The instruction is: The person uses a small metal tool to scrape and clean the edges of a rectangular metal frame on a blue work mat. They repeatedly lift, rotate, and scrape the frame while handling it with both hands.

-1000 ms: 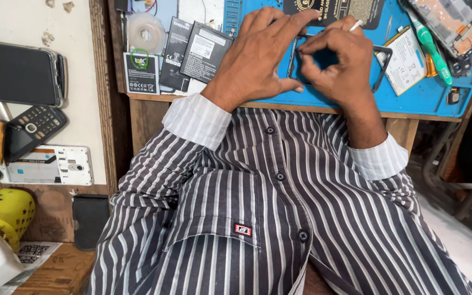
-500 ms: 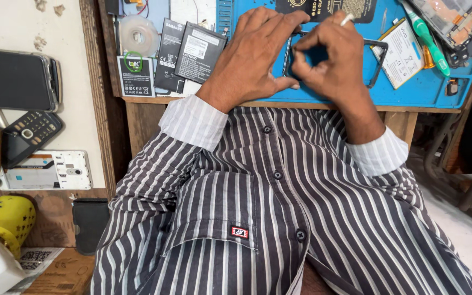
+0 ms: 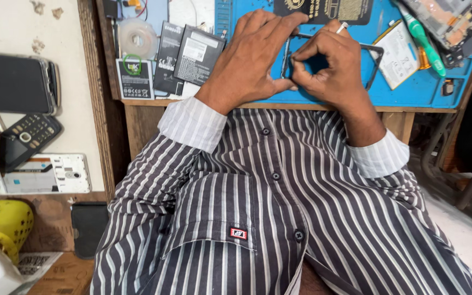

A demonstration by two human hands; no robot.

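Note:
Both of my hands rest on a blue work mat (image 3: 411, 90) at the top of the view, over a thin dark rectangular phone frame (image 3: 377, 57). My left hand (image 3: 252, 57) lies across the frame's left side, fingers curled over its top edge. My right hand (image 3: 331, 68) pinches the frame near its middle and also holds a thin white stick (image 3: 343, 26) between the fingers. Most of the frame is hidden under the hands. My striped shirt fills the lower half of the view.
Several flat black phone batteries (image 3: 184, 54) and a tape roll (image 3: 136, 37) lie left of the mat. A green-handled tool (image 3: 424, 38) and an opened phone (image 3: 449, 22) sit at the top right. Old phones (image 3: 25, 136) lie on the left shelf; a yellow shoe (image 3: 4, 224) below.
My hands have drawn closer together over the frame, the right hand's fingers curling in to pinch it. The view has shifted slightly.

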